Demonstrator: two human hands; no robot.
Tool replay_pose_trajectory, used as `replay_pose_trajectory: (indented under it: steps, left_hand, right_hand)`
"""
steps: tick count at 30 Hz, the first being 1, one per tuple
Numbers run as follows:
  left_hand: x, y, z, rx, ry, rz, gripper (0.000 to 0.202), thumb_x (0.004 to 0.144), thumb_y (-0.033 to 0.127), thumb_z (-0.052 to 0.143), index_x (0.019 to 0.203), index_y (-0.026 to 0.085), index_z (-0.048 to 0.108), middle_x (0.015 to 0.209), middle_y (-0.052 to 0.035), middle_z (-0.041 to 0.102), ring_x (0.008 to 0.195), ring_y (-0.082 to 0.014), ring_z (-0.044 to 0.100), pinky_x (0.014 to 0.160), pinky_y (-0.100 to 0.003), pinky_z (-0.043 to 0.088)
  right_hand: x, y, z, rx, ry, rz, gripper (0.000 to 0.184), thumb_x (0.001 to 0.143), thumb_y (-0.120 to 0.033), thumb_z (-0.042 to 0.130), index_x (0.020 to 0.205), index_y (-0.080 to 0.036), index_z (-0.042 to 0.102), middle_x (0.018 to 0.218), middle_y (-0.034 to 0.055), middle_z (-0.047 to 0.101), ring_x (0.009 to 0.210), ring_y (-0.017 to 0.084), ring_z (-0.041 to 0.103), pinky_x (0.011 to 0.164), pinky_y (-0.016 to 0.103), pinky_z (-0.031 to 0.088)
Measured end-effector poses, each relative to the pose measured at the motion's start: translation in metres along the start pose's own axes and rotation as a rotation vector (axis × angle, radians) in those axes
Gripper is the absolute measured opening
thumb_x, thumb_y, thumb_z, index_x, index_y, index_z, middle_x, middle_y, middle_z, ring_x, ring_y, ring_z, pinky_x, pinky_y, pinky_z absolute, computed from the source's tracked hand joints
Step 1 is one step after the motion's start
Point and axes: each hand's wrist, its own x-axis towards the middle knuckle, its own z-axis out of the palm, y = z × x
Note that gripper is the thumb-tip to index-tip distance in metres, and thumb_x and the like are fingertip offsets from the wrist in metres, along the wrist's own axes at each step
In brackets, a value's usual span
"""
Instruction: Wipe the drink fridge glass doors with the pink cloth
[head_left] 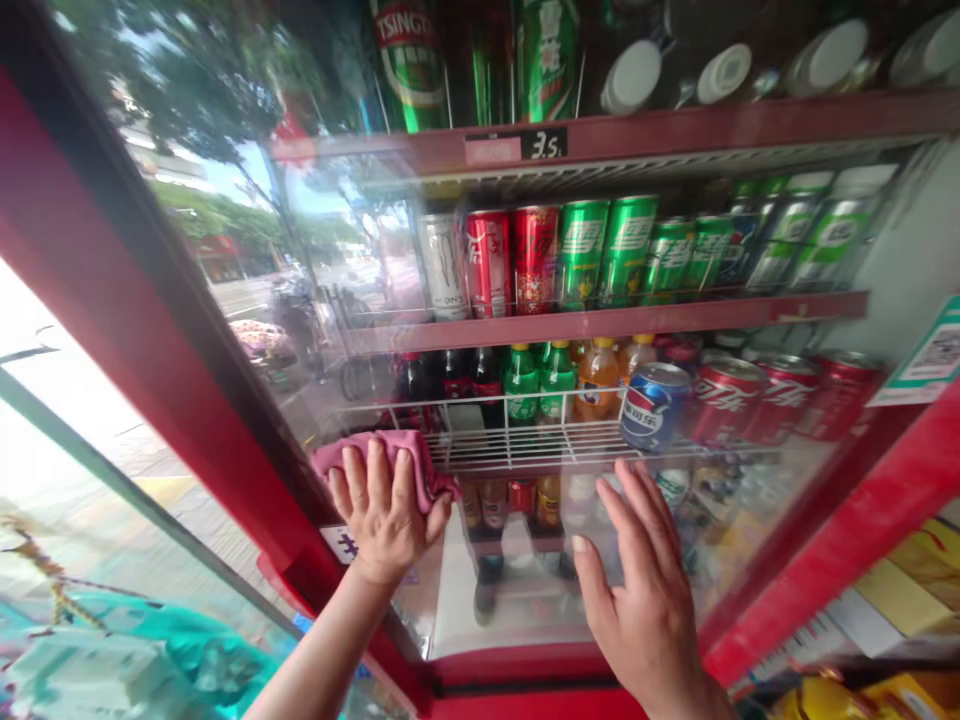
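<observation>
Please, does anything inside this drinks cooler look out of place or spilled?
Nothing appears spilled. One mild oddity: the blue can stands at the left end of a row of red cans on the white wire shelf, breaking the colour match. Reflections in the glass hide some of the left side.

Bright daylight from the left, reflections across the glass door (337,250)
The left edge is washed out to white, while the top shelf (705,122) is left dim. Both lower corners are softened by blur, and the red frame (862,522) is stretched by wide-angle distortion.
</observation>
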Motion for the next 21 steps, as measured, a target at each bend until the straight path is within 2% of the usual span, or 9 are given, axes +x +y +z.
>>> replay_pose_trajectory:
  steps: [2,6,8,10,12,14,18,21]
  left_hand:
    - [0.011,0.029,0.005,-0.003,-0.002,0.003,0.1,0.097,0.058,0.069,0.178,0.018,0.027,0.187,-0.0163,0.02,0.176,-0.0409,0.012,0.14,-0.063,0.012]
    - [0.035,0.098,0.015,-0.052,-0.007,0.009,0.099,0.097,0.059,0.07,0.177,0.017,0.03,0.186,-0.0143,0.019,0.177,-0.0384,0.01,0.143,-0.057,0.006]
    - [0.044,0.127,0.02,-0.088,-0.011,-0.001,0.097,0.097,0.059,0.07,0.176,0.018,0.033,0.184,-0.0145,0.026,0.177,-0.0371,0.011,0.143,-0.057,0.006]
    - [0.048,0.143,0.023,-0.103,-0.016,-0.007,0.095,0.096,0.059,0.072,0.175,0.02,0.038,0.18,-0.0148,0.038,0.176,-0.0357,0.013,0.143,-0.057,0.007]
    - [0.046,0.142,0.023,-0.099,-0.026,0.009,0.092,0.096,0.061,0.072,0.173,0.023,0.042,0.176,-0.014,0.046,0.176,-0.0341,0.016,0.143,-0.055,0.008]
    - [0.038,0.127,0.02,-0.09,-0.035,0.031,0.092,0.096,0.062,0.071,0.174,0.024,0.042,0.176,-0.0135,0.046,0.176,-0.0336,0.018,0.143,-0.054,0.01]
    - [0.013,0.08,0.01,-0.046,-0.028,0.028,0.096,0.098,0.059,0.07,0.177,0.02,0.031,0.185,-0.0145,0.026,0.176,-0.0352,0.014,0.143,-0.055,0.009]
    - [0.0,0.06,0.007,-0.013,-0.017,0.018,0.096,0.1,0.057,0.067,0.178,0.017,0.027,0.187,-0.0153,0.018,0.177,-0.0361,0.011,0.143,-0.056,0.009]
  right_hand:
    - [0.004,0.007,-0.006,0.008,0.013,-0.001,0.063,0.107,-0.024,0.064,0.167,-0.019,0.049,0.17,0.0212,0.054,0.161,0.043,0.049,0.125,0.073,0.049]
    - [0.01,0.021,-0.017,0.007,0.024,-0.015,0.062,0.107,-0.026,0.063,0.167,-0.02,0.049,0.17,0.0209,0.055,0.161,0.043,0.05,0.125,0.074,0.049]
    - [0.011,0.025,-0.021,0.009,0.027,-0.021,0.061,0.108,-0.026,0.064,0.167,-0.02,0.05,0.169,0.0214,0.056,0.16,0.043,0.05,0.125,0.074,0.049]
    - [0.013,0.029,-0.023,0.013,0.024,-0.029,0.061,0.107,-0.027,0.064,0.167,-0.019,0.05,0.169,0.0222,0.056,0.16,0.043,0.051,0.124,0.073,0.049]
    - [0.013,0.033,-0.024,0.015,0.018,-0.035,0.062,0.108,-0.027,0.064,0.167,-0.019,0.05,0.169,0.0221,0.056,0.16,0.043,0.051,0.124,0.073,0.05]
    - [0.012,0.038,-0.026,0.017,0.013,-0.027,0.062,0.108,-0.027,0.064,0.168,-0.02,0.049,0.169,0.0215,0.056,0.16,0.042,0.051,0.125,0.073,0.049]
    - [0.007,0.054,-0.03,0.012,0.013,-0.007,0.063,0.106,-0.028,0.066,0.167,-0.018,0.051,0.168,0.0226,0.057,0.159,0.044,0.052,0.124,0.073,0.049]
    - [0.006,0.064,-0.033,0.006,0.018,0.007,0.063,0.106,-0.028,0.068,0.166,-0.017,0.053,0.168,0.0226,0.056,0.159,0.044,0.052,0.126,0.072,0.049]
